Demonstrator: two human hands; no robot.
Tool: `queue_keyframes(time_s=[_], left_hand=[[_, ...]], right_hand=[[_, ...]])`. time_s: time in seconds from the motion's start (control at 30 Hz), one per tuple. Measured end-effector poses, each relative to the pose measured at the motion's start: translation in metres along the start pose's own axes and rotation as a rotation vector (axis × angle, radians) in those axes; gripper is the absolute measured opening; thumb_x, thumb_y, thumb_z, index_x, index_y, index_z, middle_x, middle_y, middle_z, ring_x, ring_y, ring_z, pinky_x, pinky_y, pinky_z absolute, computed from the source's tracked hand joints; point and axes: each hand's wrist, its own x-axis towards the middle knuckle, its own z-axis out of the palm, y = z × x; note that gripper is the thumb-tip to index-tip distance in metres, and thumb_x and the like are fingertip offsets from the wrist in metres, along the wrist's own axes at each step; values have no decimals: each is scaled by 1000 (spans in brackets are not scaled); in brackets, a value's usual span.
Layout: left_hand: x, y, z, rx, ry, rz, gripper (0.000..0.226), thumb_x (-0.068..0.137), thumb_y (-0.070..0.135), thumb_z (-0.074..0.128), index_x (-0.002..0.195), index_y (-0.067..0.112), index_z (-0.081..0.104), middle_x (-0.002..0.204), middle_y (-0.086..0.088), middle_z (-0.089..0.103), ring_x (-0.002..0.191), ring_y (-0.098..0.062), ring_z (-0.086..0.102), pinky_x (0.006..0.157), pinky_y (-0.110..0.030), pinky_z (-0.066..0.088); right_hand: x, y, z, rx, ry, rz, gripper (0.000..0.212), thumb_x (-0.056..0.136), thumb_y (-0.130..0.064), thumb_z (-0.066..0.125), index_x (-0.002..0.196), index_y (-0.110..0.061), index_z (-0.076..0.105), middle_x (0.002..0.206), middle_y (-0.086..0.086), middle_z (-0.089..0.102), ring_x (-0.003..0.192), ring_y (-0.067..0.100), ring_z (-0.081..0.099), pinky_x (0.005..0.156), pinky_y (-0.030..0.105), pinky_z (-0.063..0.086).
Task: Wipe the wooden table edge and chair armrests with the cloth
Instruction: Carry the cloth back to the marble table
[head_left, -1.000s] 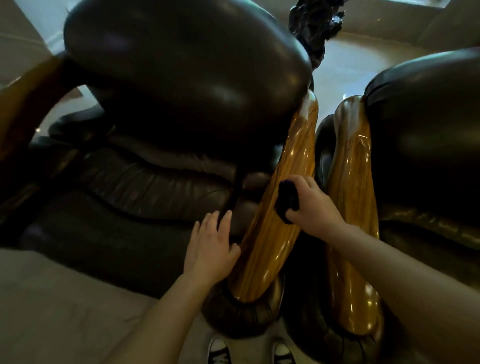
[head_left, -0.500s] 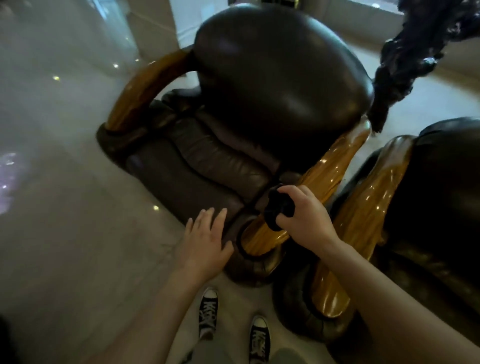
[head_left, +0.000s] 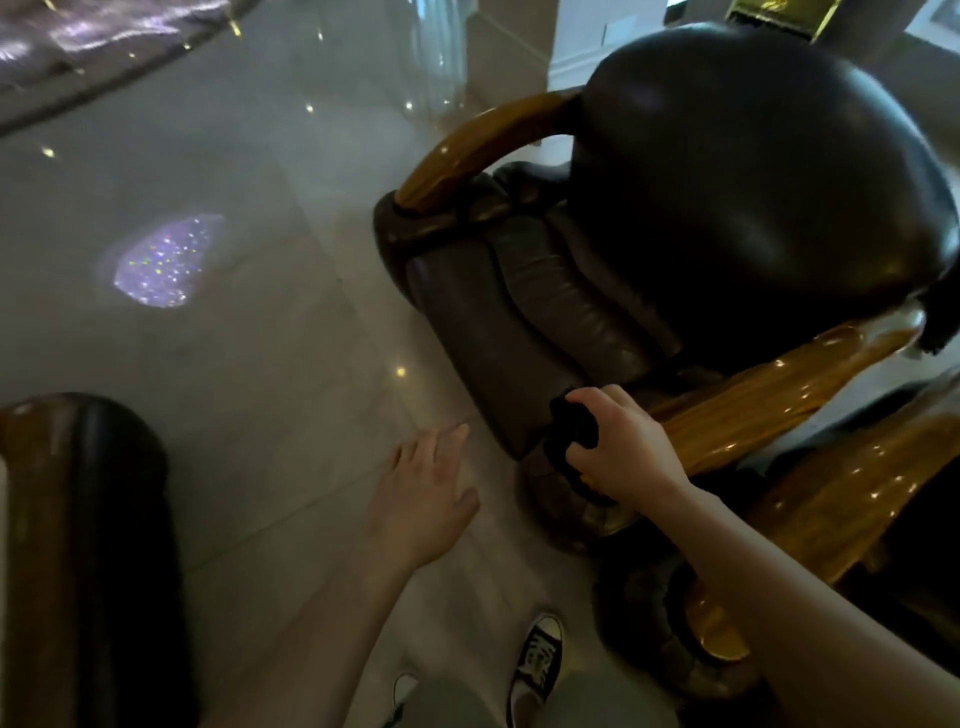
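A dark leather armchair (head_left: 753, 171) stands ahead on the right, with glossy wooden armrests. My right hand (head_left: 621, 452) grips a black cloth (head_left: 571, 434) at the front, lower end of the near armrest (head_left: 753, 395). The far armrest (head_left: 467, 150) curves up on the chair's other side. My left hand (head_left: 426, 499) hovers open over the floor, left of the chair, touching nothing. A second chair's wooden armrest (head_left: 841, 499) lies at the right, under my right forearm.
A polished stone floor (head_left: 208, 338) with light reflections spreads to the left. A dark rounded wooden piece of furniture (head_left: 78, 545) stands at the lower left. My sneakers (head_left: 537, 660) show at the bottom. A white wall base (head_left: 576, 47) is behind the chair.
The view has pulled back and swung left, showing more floor. My right hand slid the cloth down the near armrest to its front end. My left hand came off the chair.
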Motion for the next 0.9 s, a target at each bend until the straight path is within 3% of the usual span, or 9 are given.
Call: queue_keyframes(time_s=[0.23, 0.4, 0.6, 0.9], left_hand=[[-61, -59, -9, -1, 53, -89, 73, 88, 51, 43, 151, 21, 22, 152, -8, 32, 138, -25, 33, 114, -42, 23], [-115, -105, -15, -22, 55, -179, 73, 91, 52, 43, 152, 23, 16, 157, -10, 25, 144, -25, 25, 116, -43, 21], [-171, -152, -23, -64, 68, -322, 72, 90, 49, 47, 152, 22, 22, 154, -11, 30, 138, -29, 34, 112, -40, 25], [-202, -197, -17, -145, 119, -532, 69, 89, 48, 48, 148, 21, 27, 149, -7, 36, 132, -28, 38, 111, -41, 29]], right_hand=[[-20, -63, 37, -13, -57, -84, 59, 81, -31, 72, 134, -36, 46, 124, -12, 46, 93, 6, 51, 58, 11, 40], [-38, -120, 66, -8, -60, -162, 58, 80, -31, 73, 131, -35, 48, 115, -17, 41, 93, 6, 51, 65, 12, 41], [-46, -178, 97, -4, -131, -268, 57, 81, -30, 72, 132, -31, 50, 116, -14, 44, 95, 9, 52, 69, 15, 40], [-20, -242, 137, -8, -282, -450, 53, 82, -27, 69, 131, -28, 52, 116, -10, 48, 94, 15, 57, 80, 28, 51]])
